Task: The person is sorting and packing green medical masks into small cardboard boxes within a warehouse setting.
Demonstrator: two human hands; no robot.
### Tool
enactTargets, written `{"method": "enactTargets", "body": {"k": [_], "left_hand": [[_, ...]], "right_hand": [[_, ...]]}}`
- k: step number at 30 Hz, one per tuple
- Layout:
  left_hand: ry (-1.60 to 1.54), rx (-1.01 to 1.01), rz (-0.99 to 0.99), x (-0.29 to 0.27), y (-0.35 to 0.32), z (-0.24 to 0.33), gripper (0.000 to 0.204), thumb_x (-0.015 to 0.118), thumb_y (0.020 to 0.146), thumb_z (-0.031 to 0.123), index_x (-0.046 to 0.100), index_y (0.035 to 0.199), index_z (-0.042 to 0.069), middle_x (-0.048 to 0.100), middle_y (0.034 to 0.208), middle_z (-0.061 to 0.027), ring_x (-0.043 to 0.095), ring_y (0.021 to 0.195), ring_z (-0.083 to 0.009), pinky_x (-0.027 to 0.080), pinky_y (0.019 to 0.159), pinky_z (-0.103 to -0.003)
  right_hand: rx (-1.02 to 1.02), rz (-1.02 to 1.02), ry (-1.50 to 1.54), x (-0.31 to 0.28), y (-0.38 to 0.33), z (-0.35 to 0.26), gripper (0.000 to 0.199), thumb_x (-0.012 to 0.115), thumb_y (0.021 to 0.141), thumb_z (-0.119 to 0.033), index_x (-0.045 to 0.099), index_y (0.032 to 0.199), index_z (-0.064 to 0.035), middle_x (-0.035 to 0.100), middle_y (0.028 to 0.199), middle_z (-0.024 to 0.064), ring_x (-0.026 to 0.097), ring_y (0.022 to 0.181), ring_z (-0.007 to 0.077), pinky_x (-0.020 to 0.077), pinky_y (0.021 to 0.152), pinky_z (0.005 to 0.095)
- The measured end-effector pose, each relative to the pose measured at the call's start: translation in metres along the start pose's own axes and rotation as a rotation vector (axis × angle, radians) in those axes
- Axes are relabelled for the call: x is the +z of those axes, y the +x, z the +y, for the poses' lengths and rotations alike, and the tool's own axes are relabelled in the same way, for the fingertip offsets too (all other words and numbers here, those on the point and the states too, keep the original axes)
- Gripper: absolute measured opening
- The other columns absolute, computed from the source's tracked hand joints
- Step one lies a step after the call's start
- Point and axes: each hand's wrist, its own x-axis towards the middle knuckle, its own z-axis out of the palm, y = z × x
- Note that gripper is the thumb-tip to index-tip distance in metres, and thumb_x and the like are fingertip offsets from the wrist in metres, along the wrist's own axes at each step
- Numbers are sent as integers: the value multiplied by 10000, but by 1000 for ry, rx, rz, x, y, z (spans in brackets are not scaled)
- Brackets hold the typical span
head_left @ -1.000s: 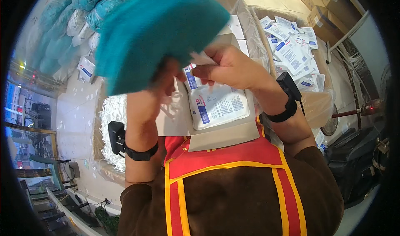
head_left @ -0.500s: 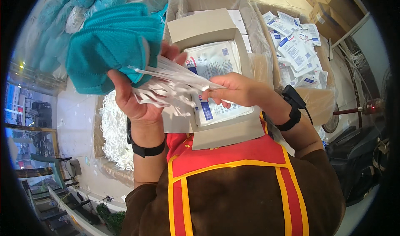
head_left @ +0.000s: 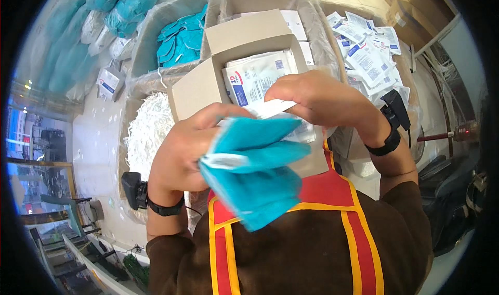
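Note:
My left hand (head_left: 182, 148) is closed around a folded stack of teal face masks (head_left: 262, 178), which hangs in front of my chest and is slightly blurred. White straps (head_left: 269, 109) run from the masks toward my right hand (head_left: 309, 98), whose fingers pinch them. Both hands are over the near part of an open carton (head_left: 244, 32). Inside it, white printed packets (head_left: 254, 76) lie flat, partly covered by my hands and the masks.
Behind the carton at left stands a lined box of teal masks (head_left: 182, 37). A heap of white straps (head_left: 148, 131) fills a box nearer left. Loose packets (head_left: 371, 61) pile up in a box at right. Teal bags (head_left: 135, 9) lie at far left, brown cartons (head_left: 413, 22) at far right.
The mask stack has swung from the upper left down to my chest and turned over. My left hand has come down with it. The right hand still grips the straps, slightly higher.

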Motion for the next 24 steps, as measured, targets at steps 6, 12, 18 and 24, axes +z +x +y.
{"method": "enactTargets", "body": {"k": [6, 12, 18, 24], "left_hand": [[628, -137, -156, 11, 1, 29, 393, 698, 687, 107, 664, 1079, 120, 568, 1256, -181, 652, 976, -345, 531, 790, -379], [831, -75, -196, 25, -2, 9, 474, 724, 630, 70, 618, 1087, 134, 530, 870, -107, 609, 711, -333, 495, 626, -409], [854, -85, -302, 27, -2, 13, 448, 726, 635, 94, 616, 1068, 136, 535, 873, -100, 617, 728, -324, 494, 622, -396], [834, 0, -293, 29, -4, 17, 396, 713, 665, 110, 602, 1045, 135, 526, 865, -91, 613, 705, -308, 494, 612, -385]], "right_hand": [[-97, -66, -141, -3, 19, -10, 237, 590, 875, -191, 597, 1064, -47, 650, 967, 148, 628, 926, 347, 499, 779, 400], [-109, -78, -223, 13, 19, -26, 209, 616, 844, -130, 601, 1036, -49, 636, 946, 125, 618, 905, 311, 495, 744, 383], [-199, -9, -367, 7, 12, -41, 152, 641, 819, -111, 613, 955, -48, 626, 898, 129, 624, 894, 284, 506, 747, 359], [-70, -146, -70, 21, 6, -26, 192, 677, 828, -143, 620, 981, -41, 631, 935, 116, 614, 920, 300, 502, 769, 363]]}}
